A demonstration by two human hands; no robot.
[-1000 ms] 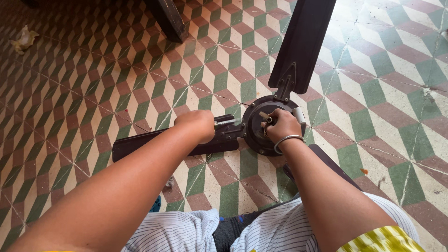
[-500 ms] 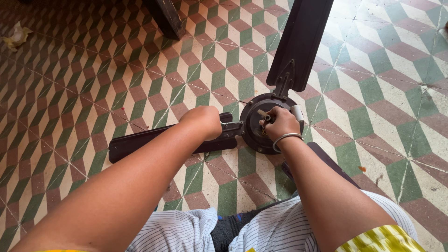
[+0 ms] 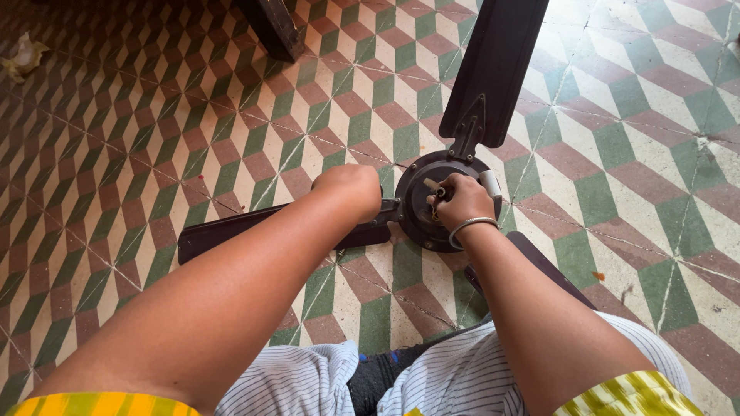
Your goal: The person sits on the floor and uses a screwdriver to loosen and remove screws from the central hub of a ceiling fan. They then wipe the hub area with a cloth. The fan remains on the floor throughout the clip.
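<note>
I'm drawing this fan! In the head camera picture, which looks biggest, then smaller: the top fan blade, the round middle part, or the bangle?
1. Top fan blade, the longest dark shape.
2. Round motor hub, partly hidden under the right hand.
3. Bangle on that wrist, smallest, though it sits nearer the camera.

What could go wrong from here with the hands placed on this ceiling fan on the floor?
The left hand presses the blade near its bracket; leaning hard might bend it. The right hand grips a small tool over the motor hub; a slip could scrape knuckles on metal. The bangle might catch on the hub.
</note>
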